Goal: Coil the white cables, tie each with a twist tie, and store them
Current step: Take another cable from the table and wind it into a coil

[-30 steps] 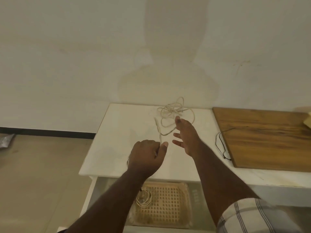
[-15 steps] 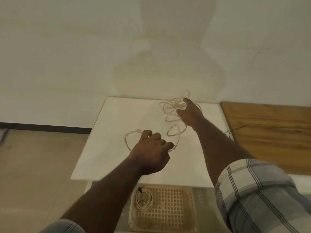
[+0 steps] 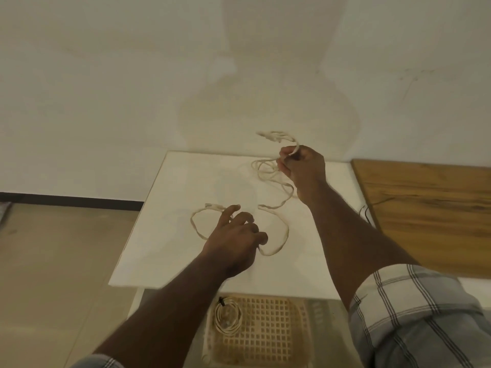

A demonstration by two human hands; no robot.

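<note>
Head view, right hand (image 3: 301, 170) clenched around white cable (image 3: 276, 229) strands, left hand (image 3: 235, 240) pinching the cable's near loop, coiled cable (image 3: 228, 318) in basket (image 3: 268, 338) below the left wrist.

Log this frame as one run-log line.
stage: uncoiled cable being gathered | right hand: gripping loose white cable | left hand: pinning it on white table | basket: one tied coil

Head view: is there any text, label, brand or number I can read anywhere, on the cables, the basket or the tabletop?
None can be read.
Loose cable and its plug: no print visible.
Coiled cable in the basket: no label visible.
Pale marks right of the basket: too blurred to tell whether they are text.
White table, wooden board, wall: no writing.
</note>
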